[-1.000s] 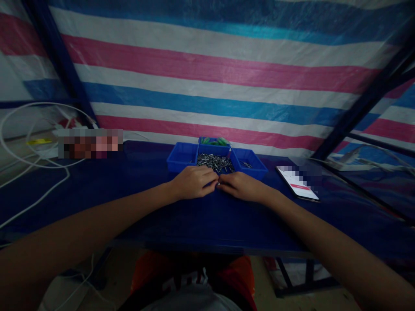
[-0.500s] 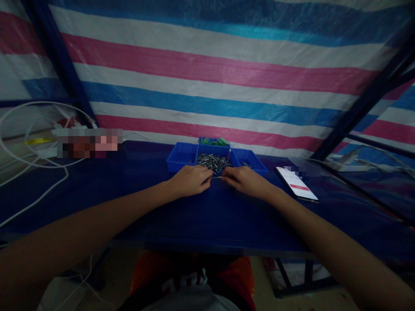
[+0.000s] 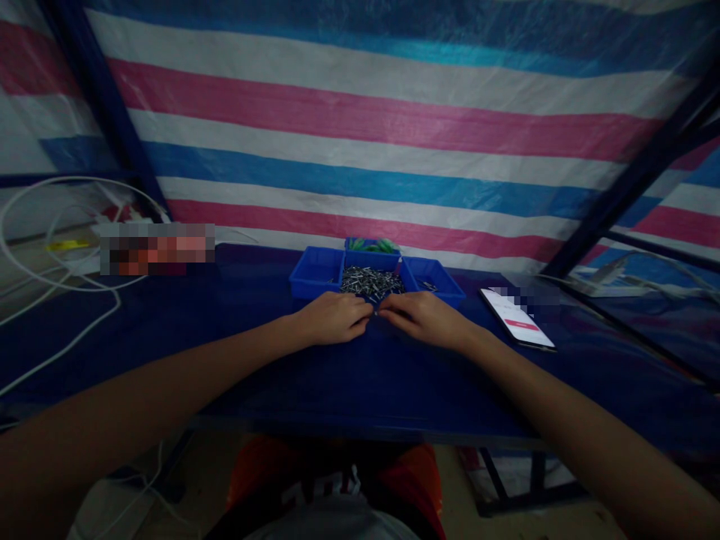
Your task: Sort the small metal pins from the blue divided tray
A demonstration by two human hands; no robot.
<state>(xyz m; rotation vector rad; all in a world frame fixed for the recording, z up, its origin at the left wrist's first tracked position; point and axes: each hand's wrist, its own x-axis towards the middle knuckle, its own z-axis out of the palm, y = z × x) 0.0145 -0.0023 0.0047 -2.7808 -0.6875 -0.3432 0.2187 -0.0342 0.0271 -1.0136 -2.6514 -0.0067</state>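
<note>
My left hand [image 3: 339, 316] and my right hand [image 3: 419, 315] meet fingertip to fingertip just in front of a blue bin [image 3: 372, 264] heaped with small metal pins [image 3: 371, 282]. Both hands have thumb and fingers pinched together. Only a tiny bright bit of a thin metal pin [image 3: 376, 312] shows between the fingertips; most of it is hidden. Beside the heaped bin, on the left, is a blue bin [image 3: 301, 289] that looks nearly bare inside. On the right, another blue bin [image 3: 447, 289] has a few metal pins in it.
Behind the heaped bin stands a small blue bin with green items [image 3: 371, 245]. A lit phone [image 3: 517, 319] lies on the blue table [image 3: 349, 390] to the right. White cables [image 3: 115, 300] loop at the left, and a striped sheet [image 3: 360, 135] hangs behind.
My hands have come closer together, closing the gap where the thin pin showed between them. They sit slightly nearer to me. The bins and phone stay in place.
</note>
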